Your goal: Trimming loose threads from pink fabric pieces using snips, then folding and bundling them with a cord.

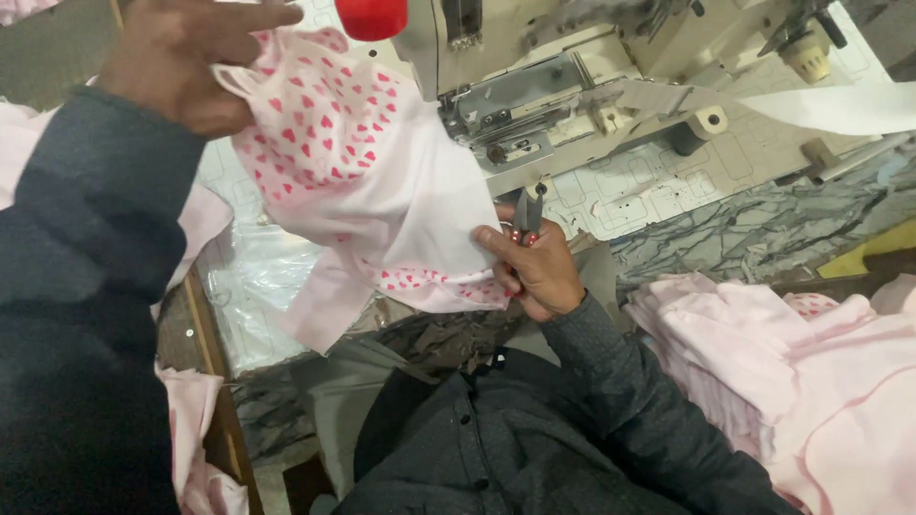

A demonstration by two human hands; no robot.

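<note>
From the head camera, the left hand (186, 62) is raised at upper left, fingers closed on the top edge of a pink garment with red hearts (358, 176), which hangs spread between both hands in front of the sewing machine (572, 86). The right hand (534, 267) pinches the garment's lower white edge with its thumb while also gripping small snips (528, 215), blades pointing up toward the machine. The worktop (668, 181) carries the machine and a white tape strip (840, 107). A stack of pale pink garments (782, 362) lies at lower right.
</note>
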